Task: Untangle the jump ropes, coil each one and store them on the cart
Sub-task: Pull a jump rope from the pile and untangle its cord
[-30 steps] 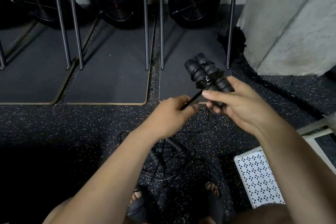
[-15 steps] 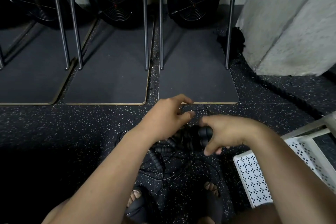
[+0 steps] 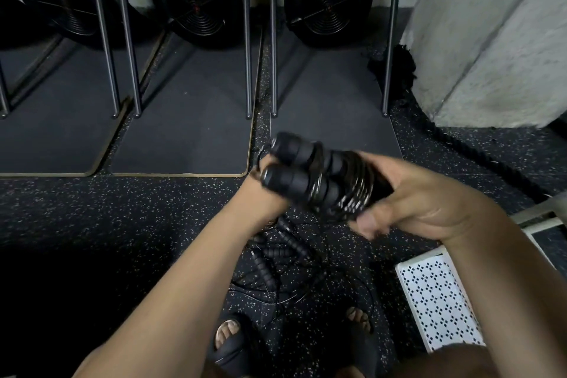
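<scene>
Two black handles of the coiled jump rope lie side by side, cord wound round them, gripped by the right hand's curled fingers. The left hand sits at the handles' free ends, its fingers hidden, grip unclear. Below the fingers, tangled ropes lie on the floor, with the white cart to their right.
</scene>
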